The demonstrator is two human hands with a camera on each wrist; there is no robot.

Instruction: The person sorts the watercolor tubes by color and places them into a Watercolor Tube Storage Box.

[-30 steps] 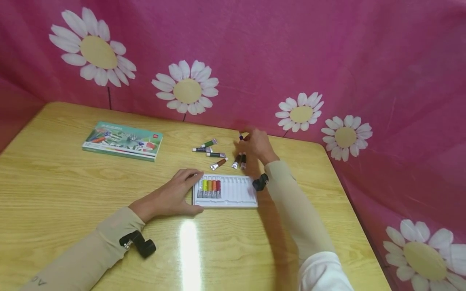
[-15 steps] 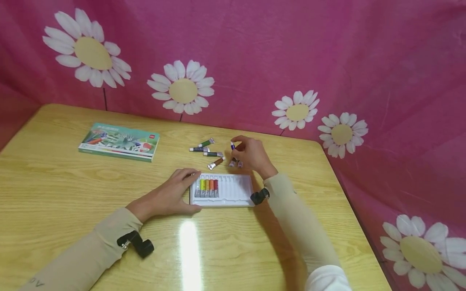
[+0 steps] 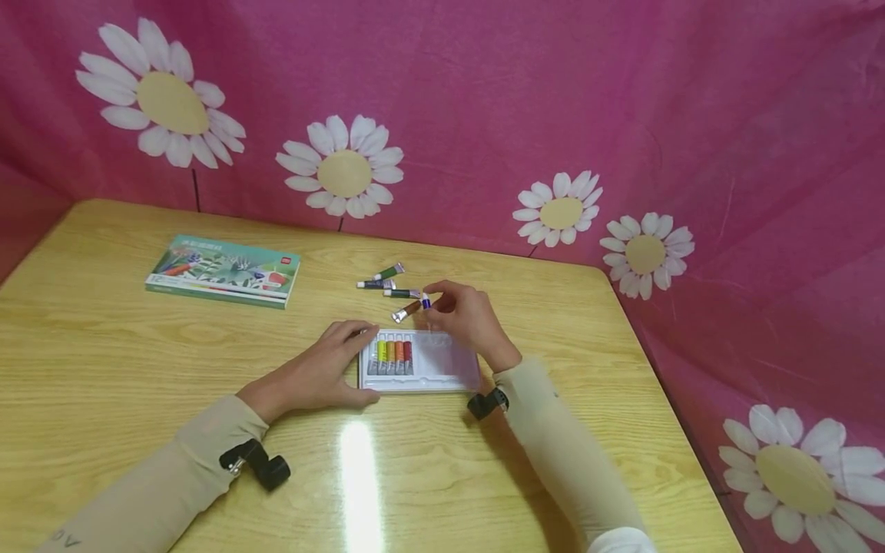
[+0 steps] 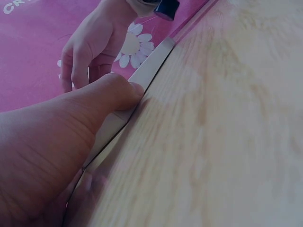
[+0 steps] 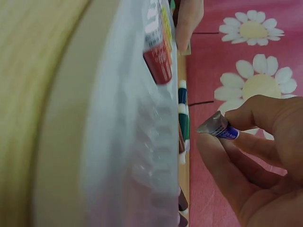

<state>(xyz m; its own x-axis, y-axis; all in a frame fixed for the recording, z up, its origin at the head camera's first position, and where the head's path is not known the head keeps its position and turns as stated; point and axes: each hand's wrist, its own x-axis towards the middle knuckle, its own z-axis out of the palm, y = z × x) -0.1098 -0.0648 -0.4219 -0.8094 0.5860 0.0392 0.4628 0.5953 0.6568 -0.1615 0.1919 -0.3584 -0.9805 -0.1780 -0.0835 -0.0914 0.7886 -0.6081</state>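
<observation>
We are pinching a blue paint tube [image 5: 224, 130] in our right grip [image 3: 472, 316] near the frame's centre, our left grip [image 3: 321, 369] is clasping a white tray [image 3: 442, 382] just below, coloured tubes [image 3: 399, 355] are lying inside, a green box [image 3: 223, 270] is sitting upper left on the counter [image 3: 124, 361].

Got the left arm [image 3: 159, 472] angled in from lower left and the left hand [image 3: 318, 372] in a wide C-shaped grip, thumb [image 4: 111, 92] on the near side, fingers [image 3: 354, 331] on the far one. Got the right arm [image 3: 567, 442] slanted in too, just pinching with the right hand [image 3: 470, 319].
</observation>
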